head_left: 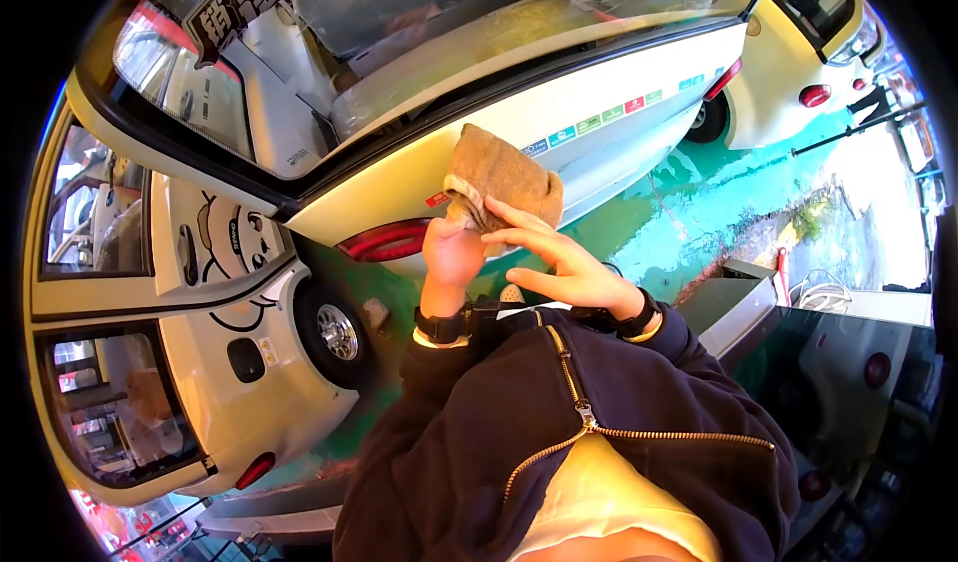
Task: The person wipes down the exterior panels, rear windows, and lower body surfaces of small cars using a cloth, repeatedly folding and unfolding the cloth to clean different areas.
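A folded brown cloth (pixel 509 175) is held up in front of the rear of a cream-coloured vehicle (pixel 399 188). My left hand (pixel 454 253) is closed around the cloth's lower left edge. On the cloth's lower right side lies my right hand (pixel 559 261), its fingers stretched and apart, the fingertips touching the fabric. Just behind my left hand is the vehicle's red tail light (pixel 384 241). Each wrist wears a black band.
Another cream vehicle with a cartoon face (pixel 235 248) stands at the left, its wheel (pixel 336 332) beside the green floor (pixel 639 253). A third vehicle (pixel 778 73) is at the upper right. A grey box-like ledge (pixel 728 307) and a coiled white cable (pixel 823 292) are at the right.
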Demonstrator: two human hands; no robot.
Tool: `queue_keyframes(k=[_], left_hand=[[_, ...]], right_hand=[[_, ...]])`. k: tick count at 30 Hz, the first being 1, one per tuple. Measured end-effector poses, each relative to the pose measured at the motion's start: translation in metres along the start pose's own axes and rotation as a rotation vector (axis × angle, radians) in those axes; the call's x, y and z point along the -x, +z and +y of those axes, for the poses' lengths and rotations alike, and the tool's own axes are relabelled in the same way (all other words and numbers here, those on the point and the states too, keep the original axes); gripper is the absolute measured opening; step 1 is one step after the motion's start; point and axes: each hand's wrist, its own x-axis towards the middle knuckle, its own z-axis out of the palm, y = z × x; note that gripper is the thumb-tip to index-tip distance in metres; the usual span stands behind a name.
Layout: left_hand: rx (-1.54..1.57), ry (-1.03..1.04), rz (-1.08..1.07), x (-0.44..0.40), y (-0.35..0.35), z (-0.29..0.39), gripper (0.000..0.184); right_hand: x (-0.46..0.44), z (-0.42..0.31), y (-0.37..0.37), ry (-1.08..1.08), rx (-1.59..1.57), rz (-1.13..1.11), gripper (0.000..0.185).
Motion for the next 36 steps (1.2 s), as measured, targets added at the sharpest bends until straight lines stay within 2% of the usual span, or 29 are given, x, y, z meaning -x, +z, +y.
queue_keyframes(k=[2,3,4,6,7,8,9,10,11,12,14,16,18,19,20,22,24,26,28,29,30,32,34,36], left_hand=[[-0.915,-0.028,0.425,0.000,-0.007,-0.006,0.029],[-1.484,-0.027,0.459,-0.008,-0.006,-0.006,0.029],[-1.478,-0.013,0.457,-0.013,-0.006,-0.007,0.029],[-1.528,0.134,0.374,-0.020,0.001,-0.009,0.029],[-1.607,0.063,0.300,-0.023,0.008,-0.005,0.034],[-1.609,0.075,0.299,-0.027,0.016,-0.001,0.034],[-1.543,0.082,0.055,-0.033,0.032,0.004,0.037],[-1.465,0.088,-0.184,-0.038,0.043,0.007,0.040],[-1.397,-0.017,-0.232,-0.044,0.045,0.013,0.040],[-1.396,-0.014,-0.231,-0.050,0.053,0.015,0.040],[-1.530,0.303,-0.077,-0.059,0.074,0.017,0.045],[-1.625,0.346,0.140,-0.064,0.071,0.025,0.064],[-1.852,0.721,0.420,-0.065,0.042,0.021,0.060],[-2.125,0.853,0.454,-0.062,0.028,0.024,0.056],[-2.130,0.860,0.462,-0.058,0.017,0.023,0.056],[-2.287,0.830,0.381,-0.048,0.010,0.027,0.054],[-2.240,0.817,0.395,-0.041,0.004,0.027,0.047],[-2.313,0.827,0.312,-0.035,-0.002,0.026,0.043],[-2.292,0.777,0.285,-0.034,0.002,0.021,0.040],[-2.387,0.745,0.239,-0.036,0.004,0.018,0.041],[-2.480,0.714,0.189,-0.038,0.004,0.015,0.041],[-2.458,0.643,0.228,-0.041,-0.007,0.009,0.046],[-2.352,0.592,0.390,-0.046,-0.015,0.002,0.052],[-2.351,0.538,0.390,-0.048,-0.024,0.002,0.055]], right_hand=[[0.010,0.013,-0.002,0.082,-0.034,-0.033,0.038],[0.013,0.012,-0.005,0.194,-0.057,-0.052,0.034],[0.020,0.024,-0.007,0.278,-0.096,-0.057,0.032],[0.029,0.035,-0.006,0.152,0.257,0.091,0.031],[0.029,0.036,-0.010,0.143,0.264,0.088,0.031],[0.030,0.036,-0.013,0.027,0.506,0.286,0.030],[0.029,0.035,-0.015,-0.092,0.743,0.484,0.030],[0.026,0.032,-0.017,-0.097,0.746,0.481,0.030],[0.020,0.028,-0.021,-0.239,0.781,0.612,0.033],[0.016,0.026,-0.024,-0.381,0.811,0.742,0.035],[0.001,0.031,-0.029,-0.394,0.908,0.742,0.042],[-0.029,0.040,-0.038,-0.416,1.229,0.669,0.045],[-0.064,0.067,-0.043,-0.258,1.164,0.596,0.045],[-0.078,0.087,-0.046,-0.218,1.216,0.517,0.043],[-0.087,0.112,-0.048,-0.170,1.284,0.435,0.043],[-0.091,0.119,-0.047,-0.185,1.248,0.463,0.044],[-0.092,0.123,-0.046,-0.177,1.218,0.465,0.043],[-0.088,0.125,-0.047,-0.150,1.191,0.456,0.043],[-0.087,0.117,-0.051,-0.193,0.940,0.475,0.040],[-0.083,0.134,-0.062,-0.257,0.669,0.493,0.035],[-0.084,0.133,-0.058,-0.293,0.167,0.681,0.032],[-0.088,0.132,-0.052,-0.271,-0.231,0.857,0.030],[-0.097,0.119,-0.048,-0.317,-0.179,0.863,0.028],[-0.103,0.112,-0.050,-0.430,0.208,0.872,0.031]])
